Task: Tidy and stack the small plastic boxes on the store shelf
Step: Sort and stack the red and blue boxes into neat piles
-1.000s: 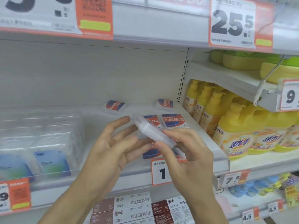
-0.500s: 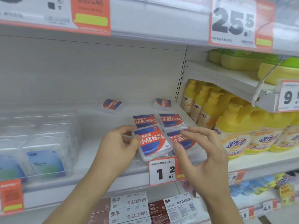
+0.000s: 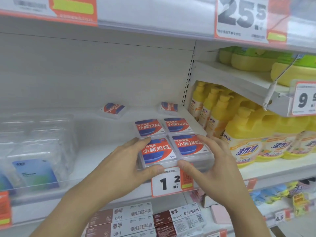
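Now the left hand [image 3: 119, 168] and right hand [image 3: 213, 166] squeeze the two front boxes [image 3: 172, 150] between them, so they line up.

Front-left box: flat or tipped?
Flat: the front-left box lies label-up, level with its neighbour, left hand gripping it.
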`<state>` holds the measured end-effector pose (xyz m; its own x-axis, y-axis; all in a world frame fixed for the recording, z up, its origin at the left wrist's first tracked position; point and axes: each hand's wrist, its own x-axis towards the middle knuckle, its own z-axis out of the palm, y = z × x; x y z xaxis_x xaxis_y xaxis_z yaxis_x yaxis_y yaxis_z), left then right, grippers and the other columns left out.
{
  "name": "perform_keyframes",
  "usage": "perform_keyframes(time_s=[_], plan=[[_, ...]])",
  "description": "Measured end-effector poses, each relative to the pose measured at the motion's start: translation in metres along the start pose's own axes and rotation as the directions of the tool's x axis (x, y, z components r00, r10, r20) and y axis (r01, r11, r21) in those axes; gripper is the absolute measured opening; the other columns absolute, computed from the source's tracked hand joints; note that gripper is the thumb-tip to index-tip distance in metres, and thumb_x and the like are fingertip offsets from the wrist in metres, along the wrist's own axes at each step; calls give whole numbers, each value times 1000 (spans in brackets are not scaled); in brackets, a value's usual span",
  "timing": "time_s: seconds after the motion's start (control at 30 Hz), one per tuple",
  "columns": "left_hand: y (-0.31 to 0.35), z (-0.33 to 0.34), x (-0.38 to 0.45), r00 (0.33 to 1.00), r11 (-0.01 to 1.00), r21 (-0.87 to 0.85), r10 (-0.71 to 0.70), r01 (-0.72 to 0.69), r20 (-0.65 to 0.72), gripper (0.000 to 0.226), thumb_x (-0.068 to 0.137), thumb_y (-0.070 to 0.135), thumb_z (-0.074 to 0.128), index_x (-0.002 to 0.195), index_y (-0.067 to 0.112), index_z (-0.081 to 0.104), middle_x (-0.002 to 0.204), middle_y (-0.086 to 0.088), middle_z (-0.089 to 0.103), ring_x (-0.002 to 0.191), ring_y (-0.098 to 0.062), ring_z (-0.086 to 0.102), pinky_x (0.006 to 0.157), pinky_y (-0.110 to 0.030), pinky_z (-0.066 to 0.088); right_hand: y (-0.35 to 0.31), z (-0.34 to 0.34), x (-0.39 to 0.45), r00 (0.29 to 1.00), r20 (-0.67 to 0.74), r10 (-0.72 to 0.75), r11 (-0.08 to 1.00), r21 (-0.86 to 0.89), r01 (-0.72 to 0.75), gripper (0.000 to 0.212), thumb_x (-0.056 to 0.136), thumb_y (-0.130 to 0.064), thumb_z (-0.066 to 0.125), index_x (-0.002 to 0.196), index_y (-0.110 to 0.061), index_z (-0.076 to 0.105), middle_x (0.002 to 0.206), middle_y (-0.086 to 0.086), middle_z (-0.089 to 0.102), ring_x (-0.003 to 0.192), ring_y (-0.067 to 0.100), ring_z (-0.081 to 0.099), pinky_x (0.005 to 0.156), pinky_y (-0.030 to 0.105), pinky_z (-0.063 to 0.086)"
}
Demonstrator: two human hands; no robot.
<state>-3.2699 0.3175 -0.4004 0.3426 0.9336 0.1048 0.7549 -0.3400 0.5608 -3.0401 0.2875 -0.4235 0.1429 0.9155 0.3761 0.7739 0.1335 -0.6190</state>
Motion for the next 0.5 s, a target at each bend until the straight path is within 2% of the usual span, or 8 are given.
perform_keyframes(time_s=[0.07,0.1,0.17,0.23,0.27,0.33,0.43,0.5], plan=[[1,-2,-1,1000,1000,26,9,-9,19,86,72,74,54,147,42,24,132,25,47,116,-2,52,96,-27,49,-3,-9,8,996,92,12,1000,-11,-11,92,55,-81,67,137,-48,41,138,-21,42,130,2,42,103,29,41],[2,-2,-2,1000,999,51,2,-3,16,86,74,73,54,148,42,21,134,24,48,117,-2,51,96,-26,49,-5,-14,16,989,148,22,1000,3,-22,94,54,-82,68,137,-51,39,133,-26,45,123,-1,48,100,30,45],[4,-1,-1,1000,995,102,-14,14,1,87,75,71,54,149,42,18,137,23,48,118,-2,50,94,-22,46,-8,-25,35,943,326,62,998,-17,-60,94,53,-72,78,137,-50,41,122,-30,57,108,-6,57,92,25,50],[6,1,0,999,990,139,-23,26,-25,87,75,71,53,150,42,18,137,23,50,117,-4,51,90,-20,44,-10,-33,53,864,488,126,992,-70,-106,93,52,-58,88,136,-45,48,119,-22,64,106,-1,61,96,29,51],[7,1,0,999,987,156,-25,31,-40,87,76,71,51,150,42,17,136,22,52,116,-5,51,88,-20,44,-11,-35,60,842,519,147,989,-65,-133,93,52,-51,91,135,-42,50,119,-18,65,107,3,62,98,33,51],[7,4,1,998,981,190,-27,38,-59,85,77,71,48,150,44,14,134,22,53,113,-5,52,85,-20,45,-9,-36,65,832,532,157,984,-10,-179,90,49,-46,92,131,-39,55,116,-14,67,106,5,64,99,34,51],[4,9,0,996,979,200,-8,26,-90,84,78,71,45,150,43,13,135,23,52,114,-4,53,87,-20,47,-2,-32,59,851,507,141,968,111,-227,86,47,-59,83,127,-39,60,112,-19,70,106,-4,61,92,24,49],[2,10,1,995,979,202,6,14,-99,84,77,73,42,150,43,14,135,23,52,115,-4,53,88,-20,46,2,-28,57,880,457,133,961,158,-227,83,49,-63,78,126,-38,62,111,-19,70,106,-7,60,91,23,49]])
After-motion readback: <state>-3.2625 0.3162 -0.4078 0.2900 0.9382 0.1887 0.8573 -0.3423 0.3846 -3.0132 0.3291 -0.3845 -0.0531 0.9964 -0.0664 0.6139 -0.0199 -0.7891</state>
